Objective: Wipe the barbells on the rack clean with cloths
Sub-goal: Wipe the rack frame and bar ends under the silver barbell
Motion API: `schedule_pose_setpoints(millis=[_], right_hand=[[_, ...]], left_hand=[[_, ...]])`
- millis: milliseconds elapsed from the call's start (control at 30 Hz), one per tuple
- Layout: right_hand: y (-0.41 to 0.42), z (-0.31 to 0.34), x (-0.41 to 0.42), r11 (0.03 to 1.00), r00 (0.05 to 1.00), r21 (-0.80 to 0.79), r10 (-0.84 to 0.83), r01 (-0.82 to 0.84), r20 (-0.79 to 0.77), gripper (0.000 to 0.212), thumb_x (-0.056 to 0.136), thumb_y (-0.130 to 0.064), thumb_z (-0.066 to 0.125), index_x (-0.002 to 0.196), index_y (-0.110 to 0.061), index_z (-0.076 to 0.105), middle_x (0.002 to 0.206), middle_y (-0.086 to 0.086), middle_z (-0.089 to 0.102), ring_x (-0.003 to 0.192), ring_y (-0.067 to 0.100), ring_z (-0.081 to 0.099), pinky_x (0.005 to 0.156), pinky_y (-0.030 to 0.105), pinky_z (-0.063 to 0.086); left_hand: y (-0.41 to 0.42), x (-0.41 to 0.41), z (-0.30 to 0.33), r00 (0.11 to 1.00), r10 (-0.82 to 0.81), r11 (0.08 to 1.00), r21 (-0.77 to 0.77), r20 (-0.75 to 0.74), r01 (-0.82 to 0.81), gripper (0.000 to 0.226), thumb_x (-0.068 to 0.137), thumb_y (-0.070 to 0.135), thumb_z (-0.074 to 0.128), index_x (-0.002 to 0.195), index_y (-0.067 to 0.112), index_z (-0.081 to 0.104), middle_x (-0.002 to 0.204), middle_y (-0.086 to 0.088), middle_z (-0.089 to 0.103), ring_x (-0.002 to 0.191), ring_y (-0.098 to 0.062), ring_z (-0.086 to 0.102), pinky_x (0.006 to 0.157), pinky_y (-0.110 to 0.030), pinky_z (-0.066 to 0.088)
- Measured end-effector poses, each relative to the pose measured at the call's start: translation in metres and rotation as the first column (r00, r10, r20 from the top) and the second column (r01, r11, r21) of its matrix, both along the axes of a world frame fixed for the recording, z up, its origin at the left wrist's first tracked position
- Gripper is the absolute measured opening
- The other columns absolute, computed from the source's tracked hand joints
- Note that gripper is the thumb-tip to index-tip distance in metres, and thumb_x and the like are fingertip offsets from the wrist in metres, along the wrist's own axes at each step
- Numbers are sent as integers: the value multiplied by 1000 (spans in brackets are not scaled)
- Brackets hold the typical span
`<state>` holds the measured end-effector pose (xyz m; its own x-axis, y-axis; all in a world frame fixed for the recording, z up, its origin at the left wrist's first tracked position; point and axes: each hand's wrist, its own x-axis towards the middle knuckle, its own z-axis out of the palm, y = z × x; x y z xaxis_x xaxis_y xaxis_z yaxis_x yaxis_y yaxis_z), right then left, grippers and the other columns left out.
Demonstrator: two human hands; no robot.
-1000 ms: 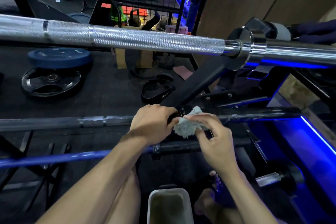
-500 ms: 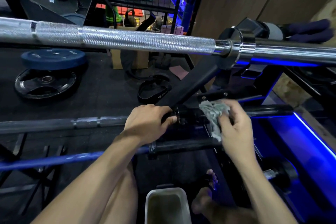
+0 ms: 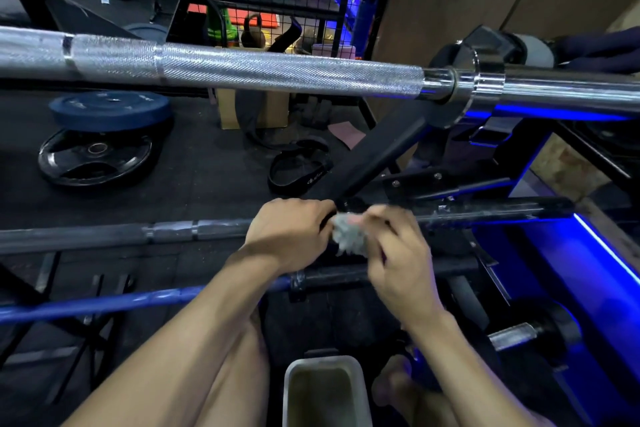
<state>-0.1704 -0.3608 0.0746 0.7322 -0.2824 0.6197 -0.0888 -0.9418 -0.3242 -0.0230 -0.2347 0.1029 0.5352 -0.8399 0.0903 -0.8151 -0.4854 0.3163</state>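
Observation:
A dark grey barbell (image 3: 104,236) lies across the middle of the rack. My left hand (image 3: 289,232) grips its shaft just left of the collar. My right hand (image 3: 398,253) holds a crumpled grey cloth (image 3: 348,239) against the bar right beside my left hand; it is blurred by motion. The bar's black sleeve (image 3: 491,211) runs on to the right. A chrome barbell (image 3: 277,71) rests higher up, and a blue barbell (image 3: 104,305) lower down.
A grey tub of murky water (image 3: 325,392) stands between my knees. Weight plates (image 3: 95,159) and a black belt (image 3: 299,170) lie on the rubber floor beyond the rack. A dumbbell handle (image 3: 516,340) sits low right by a blue light strip.
My right hand swept the cloth right along the sleeve, then came back left to the collar beside my left hand. My left hand kept its grip on the shaft.

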Motion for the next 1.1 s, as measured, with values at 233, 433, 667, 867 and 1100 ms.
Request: schedule_pose_setpoints(millis=[233, 433, 667, 867, 1100], right_hand=[[1, 8, 19, 994, 998, 92, -58, 57, 17, 30, 90, -3, 54, 113, -8, 73, 115, -1, 53, 102, 19, 54, 88, 23, 46], [1, -3, -27, 992, 998, 127, -10, 18, -65, 34, 90, -10, 48, 109, -11, 75, 115, -3, 57, 106, 15, 58, 92, 25, 48], [-18, 49, 21, 948, 997, 319, -36, 14, 63, 38, 83, 11, 50, 106, -12, 71, 111, -3, 66, 107, 8, 61, 94, 24, 47], [2, 3, 8, 994, 995, 53, 96, -94, -39, 34, 99, -5, 63, 132, -9, 67, 140, 2, 62, 135, 17, 53, 115, 29, 40], [-4, 8, 20, 994, 998, 101, 46, -49, 30, 26, 100, -12, 62, 123, -10, 74, 131, 1, 69, 127, 14, 61, 110, 26, 45]], left_hand=[[-1, 2, 0, 1000, 11, 1000, 11, -28, -10, 30, 104, 52, 34, 96, 29, 53, 96, 4, 70, 92, -26, 63, 67, -37, 32], [-2, 2, -3, 1000, 7, 999, 37, -24, -7, 37, 106, 56, 28, 96, 28, 51, 87, 5, 65, 84, -25, 62, 66, -38, 34], [2, 0, -2, 999, -8, 997, -81, -46, 4, 30, 105, 55, 37, 117, 29, 46, 120, 10, 60, 91, -26, 63, 69, -36, 33], [2, 0, -2, 1000, 25, 997, -70, -3, -26, 20, 105, 46, 38, 101, 30, 49, 93, 6, 66, 89, -24, 63, 67, -36, 27], [0, 0, 2, 999, 30, 999, -24, -28, -31, 22, 106, 43, 38, 103, 29, 53, 92, 2, 69, 91, -29, 62, 67, -36, 25]])
